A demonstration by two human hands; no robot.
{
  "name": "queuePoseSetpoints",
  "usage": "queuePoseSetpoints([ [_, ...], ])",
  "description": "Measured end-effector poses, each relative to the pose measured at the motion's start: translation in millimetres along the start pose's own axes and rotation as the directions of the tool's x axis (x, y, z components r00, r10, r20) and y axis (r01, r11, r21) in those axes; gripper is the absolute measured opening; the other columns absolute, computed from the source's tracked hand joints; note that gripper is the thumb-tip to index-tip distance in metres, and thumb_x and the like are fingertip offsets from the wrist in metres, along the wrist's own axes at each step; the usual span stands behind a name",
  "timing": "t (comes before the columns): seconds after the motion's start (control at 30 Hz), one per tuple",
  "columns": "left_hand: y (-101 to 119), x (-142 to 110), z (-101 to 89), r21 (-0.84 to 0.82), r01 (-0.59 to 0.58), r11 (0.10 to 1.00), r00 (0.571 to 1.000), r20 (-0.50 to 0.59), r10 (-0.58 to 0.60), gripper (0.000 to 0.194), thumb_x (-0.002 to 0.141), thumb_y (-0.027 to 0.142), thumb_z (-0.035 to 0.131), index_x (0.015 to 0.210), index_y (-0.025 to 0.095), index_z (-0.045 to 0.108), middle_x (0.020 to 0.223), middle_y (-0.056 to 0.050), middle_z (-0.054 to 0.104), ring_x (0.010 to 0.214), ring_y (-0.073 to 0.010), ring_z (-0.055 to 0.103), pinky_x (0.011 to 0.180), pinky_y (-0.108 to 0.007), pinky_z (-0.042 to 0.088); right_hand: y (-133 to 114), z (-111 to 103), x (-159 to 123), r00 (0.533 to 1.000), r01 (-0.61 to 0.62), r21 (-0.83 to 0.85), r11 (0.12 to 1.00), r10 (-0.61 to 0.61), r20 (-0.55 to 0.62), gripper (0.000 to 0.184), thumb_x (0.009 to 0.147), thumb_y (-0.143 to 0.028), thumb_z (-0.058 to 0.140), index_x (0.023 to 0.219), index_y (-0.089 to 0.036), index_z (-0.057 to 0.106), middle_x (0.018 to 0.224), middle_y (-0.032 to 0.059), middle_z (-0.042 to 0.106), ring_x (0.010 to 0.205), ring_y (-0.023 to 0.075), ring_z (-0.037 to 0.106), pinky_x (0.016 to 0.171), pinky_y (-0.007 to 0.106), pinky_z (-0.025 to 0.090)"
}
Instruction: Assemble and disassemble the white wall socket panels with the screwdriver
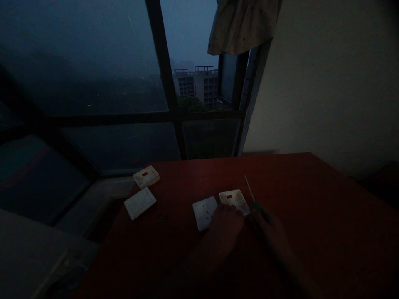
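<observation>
My right hand (269, 228) is closed around the green handle of a screwdriver (249, 188), whose metal shaft points up and away. My left hand (227, 226) has its fingers curled over the near edge of an open white socket back box (238, 198). What those fingers pinch, if anything, is hidden. Just left of that hand, a white socket faceplate (204, 212) with several slots lies face up, its right edge partly covered by the hand.
On the left of the red-brown table (280, 176) lie a second back box (146, 176) and a white switch plate (140, 203). Small dark bits (161, 218) lie near them. Windows (118, 141) stand behind the table, and a wall (318, 91) rises at right. The room is dim.
</observation>
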State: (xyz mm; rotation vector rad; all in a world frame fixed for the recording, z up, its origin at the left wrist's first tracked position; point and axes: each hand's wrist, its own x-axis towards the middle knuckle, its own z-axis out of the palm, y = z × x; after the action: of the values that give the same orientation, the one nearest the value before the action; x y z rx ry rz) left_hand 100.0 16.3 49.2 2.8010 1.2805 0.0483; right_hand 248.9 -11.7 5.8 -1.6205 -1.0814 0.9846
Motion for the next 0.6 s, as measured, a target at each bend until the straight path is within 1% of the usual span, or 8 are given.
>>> queuePoseSetpoints([
  [0.07,-4,-7,-4.7,-0.014,-0.010,1.000,1.000,-0.020,0.009,0.018,0.088,0.013,0.047,0.095,0.015,0.064,0.091,-0.011,0.065,0.088,-0.0262,0.060,0.081,-0.042,0.046,0,-1,-2,1.000,0.010,-0.038,0.999,-0.010,-0.010,0.039,0.075,-0.054,0.056,0.086,-0.018,0.066,0.071,0.0040,0.066,0.064,0.0197,0.058,0.057,0.028,0.043],
  [0.13,-16,-17,-11.0,-0.058,0.002,0.998,0.997,-0.083,-0.007,0.020,0.087,0.017,0.049,0.103,0.018,0.061,0.099,-0.008,0.063,0.096,-0.0257,0.057,0.089,-0.043,0.042,-2,-3,-7,0.999,0.010,-0.067,0.998,-0.012,-0.033,0.040,0.075,-0.055,0.055,0.089,-0.018,0.066,0.076,0.0058,0.068,0.069,0.0218,0.060,0.061,0.029,0.045],
  [0.23,-44,-32,-16.2,-0.182,0.082,0.980,0.974,-0.192,-0.117,0.033,0.086,0.026,0.055,0.118,0.024,0.052,0.123,-0.006,0.054,0.111,-0.0253,0.049,0.096,-0.040,0.039,-7,-9,-23,0.999,0.019,-0.096,0.995,-0.023,-0.036,0.042,0.075,-0.054,0.056,0.096,-0.020,0.068,0.094,0.0092,0.071,0.085,0.0257,0.063,0.073,0.032,0.048],
  [0.3,-63,-41,-13.8,-0.252,0.126,0.959,0.962,-0.206,-0.181,0.044,0.084,0.031,0.058,0.125,0.023,0.046,0.130,-0.006,0.049,0.117,-0.0253,0.045,0.099,-0.039,0.037,-7,-13,-37,0.999,0.028,-0.150,0.988,-0.024,0.031,0.042,0.076,-0.054,0.055,0.101,-0.023,0.068,0.103,0.0088,0.070,0.092,0.0264,0.064,0.080,0.034,0.049],
  [0.37,-77,-49,-7.3,-0.289,0.127,0.949,0.967,-0.176,-0.184,0.057,0.080,0.036,0.064,0.131,0.024,0.041,0.136,-0.006,0.044,0.124,-0.0263,0.039,0.103,-0.040,0.033,-2,-16,-51,0.996,0.038,-0.234,0.972,-0.019,0.082,0.040,0.078,-0.053,0.054,0.105,-0.027,0.068,0.104,0.0072,0.071,0.093,0.0262,0.065,0.081,0.034,0.050],
  [0.43,-86,-56,0.7,-0.300,0.102,0.948,0.982,-0.123,-0.145,0.068,0.076,0.041,0.067,0.135,0.025,0.037,0.143,-0.006,0.036,0.130,-0.0279,0.031,0.107,-0.043,0.028,6,-18,-63,0.993,0.065,-0.316,0.946,-0.030,0.117,0.037,0.079,-0.052,0.052,0.103,-0.029,0.069,0.100,0.0066,0.072,0.088,0.0256,0.067,0.078,0.033,0.052],
  [0.5,-89,-62,7.1,-0.305,0.097,0.947,0.989,-0.074,-0.125,0.076,0.073,0.044,0.069,0.138,0.025,0.033,0.147,-0.007,0.030,0.134,-0.0290,0.026,0.109,-0.045,0.024,16,-19,-73,0.988,0.105,-0.369,0.924,-0.054,0.145,0.034,0.079,-0.050,0.051,0.099,-0.029,0.070,0.099,0.0068,0.073,0.086,0.0255,0.068,0.076,0.032,0.054],
  [0.6,-88,-66,11.5,-0.330,0.131,0.935,0.988,-0.033,-0.150,0.079,0.071,0.041,0.071,0.139,0.026,0.033,0.148,-0.007,0.028,0.134,-0.0294,0.026,0.109,-0.046,0.025,26,-22,-84,0.974,0.193,-0.432,0.881,-0.120,0.191,0.034,0.079,-0.046,0.052,0.103,-0.030,0.069,0.105,0.0067,0.071,0.092,0.0260,0.067,0.079,0.033,0.054],
])
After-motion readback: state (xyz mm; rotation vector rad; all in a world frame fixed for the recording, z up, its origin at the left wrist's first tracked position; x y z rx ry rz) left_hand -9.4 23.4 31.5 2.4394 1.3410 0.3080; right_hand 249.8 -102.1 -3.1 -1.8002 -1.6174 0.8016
